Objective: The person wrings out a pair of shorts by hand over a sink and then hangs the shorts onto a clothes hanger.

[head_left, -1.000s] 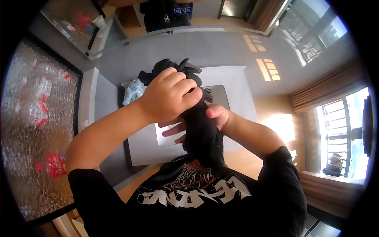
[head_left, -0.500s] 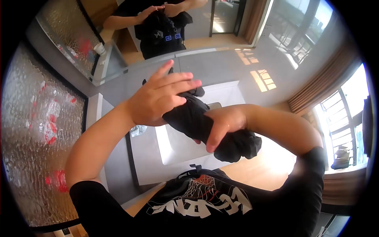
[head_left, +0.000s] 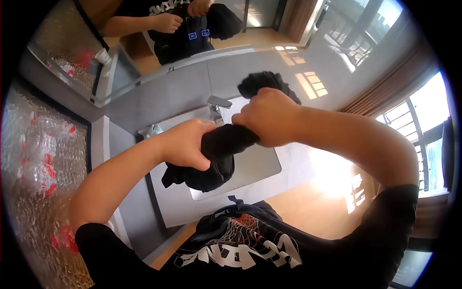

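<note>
A bunched, twisted black cloth garment (head_left: pixel 226 140) stretches between my two hands above the sink (head_left: pixel 263 166). My left hand (head_left: pixel 185 144) is wrapped around its lower left part, thumb across the front, and loose folds droop below the fist. Higher and to the right, my right hand (head_left: pixel 272 118) grips the garment in a closed fist, with a bundle of it sticking out beyond the knuckles. Behind the garment stands a chrome faucet (head_left: pixel 220 102), partly overlapped by it.
A mirror (head_left: pixel 231 36) on the far wall reflects the arms and the garment. A white counter (head_left: pixel 173 204) surrounds the sink. Textured glass (head_left: pixel 43 159) rises on the left. On the right are a brown curtain (head_left: pixel 385 94) and a bright window (head_left: pixel 428 115).
My left hand, spread open before, has closed around the garment. My right hand has moved up and away with its end, and the faucet has come into sight.
</note>
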Tool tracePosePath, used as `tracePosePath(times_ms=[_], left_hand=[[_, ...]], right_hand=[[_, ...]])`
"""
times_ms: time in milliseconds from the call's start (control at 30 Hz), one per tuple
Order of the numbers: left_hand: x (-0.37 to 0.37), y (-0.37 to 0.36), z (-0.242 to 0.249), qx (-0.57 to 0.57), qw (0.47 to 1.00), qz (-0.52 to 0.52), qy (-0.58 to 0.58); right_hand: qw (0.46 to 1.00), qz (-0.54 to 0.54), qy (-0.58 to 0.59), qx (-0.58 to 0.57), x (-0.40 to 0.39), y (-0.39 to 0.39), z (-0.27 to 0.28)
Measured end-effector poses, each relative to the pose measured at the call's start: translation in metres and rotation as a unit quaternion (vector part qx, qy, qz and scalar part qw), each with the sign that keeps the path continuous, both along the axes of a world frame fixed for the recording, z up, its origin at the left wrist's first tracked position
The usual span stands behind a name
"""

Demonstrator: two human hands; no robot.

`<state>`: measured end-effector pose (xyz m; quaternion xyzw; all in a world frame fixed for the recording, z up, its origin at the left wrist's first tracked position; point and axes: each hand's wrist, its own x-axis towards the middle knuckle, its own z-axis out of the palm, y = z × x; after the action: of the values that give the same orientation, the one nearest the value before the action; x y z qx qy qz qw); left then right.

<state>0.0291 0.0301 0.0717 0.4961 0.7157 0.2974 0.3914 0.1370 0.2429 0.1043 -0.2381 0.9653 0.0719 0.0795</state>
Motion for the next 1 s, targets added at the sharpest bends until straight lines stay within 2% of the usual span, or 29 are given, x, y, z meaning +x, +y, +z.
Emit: tracePosePath(times_ms=[133, 200, 267, 300, 400, 433, 533, 600, 767, 1000], left_hand=[[-0.011, 0.01, -0.031, -0.008, 0.988, 0.011, -0.153], [-0.01, 0.021, -0.044, 0.038, 0.961, 0.012, -0.274], [-0.006, 0.031, -0.066, 0.088, 0.921, 0.027, -0.378], [-0.007, 0.038, -0.078, 0.08, 0.894, 0.03, -0.439], [0.006, 0.055, -0.102, 0.098, 0.809, 0.052, -0.578], [0.006, 0.06, -0.118, 0.11, 0.808, 0.049, -0.577], [0.006, 0.076, -0.14, 0.123, 0.796, 0.05, -0.591], [0.006, 0.092, -0.168, 0.119, 0.8, 0.061, -0.585], [0.013, 0.122, -0.196, 0.125, 0.742, 0.075, -0.654], [0.021, 0.143, -0.202, 0.119, 0.777, 0.131, -0.605]], right_hand=[[0.977, 0.119, 0.173, -0.04, -0.03, 0.027, -0.022], [0.961, 0.149, 0.229, -0.052, -0.048, 0.037, -0.027], [0.961, 0.143, 0.236, -0.029, -0.059, 0.044, -0.032], [0.953, 0.124, 0.266, -0.078, -0.067, 0.048, -0.043], [0.939, 0.114, 0.302, -0.117, -0.085, 0.057, -0.078], [0.926, 0.11, 0.318, -0.171, -0.089, 0.059, -0.089], [0.903, 0.137, 0.335, -0.233, -0.101, 0.072, -0.122], [0.9, 0.121, 0.333, -0.256, -0.105, 0.086, -0.146], [0.9, 0.095, 0.341, -0.256, -0.105, 0.11, -0.176], [0.91, 0.083, 0.327, -0.242, -0.093, 0.137, -0.183]])
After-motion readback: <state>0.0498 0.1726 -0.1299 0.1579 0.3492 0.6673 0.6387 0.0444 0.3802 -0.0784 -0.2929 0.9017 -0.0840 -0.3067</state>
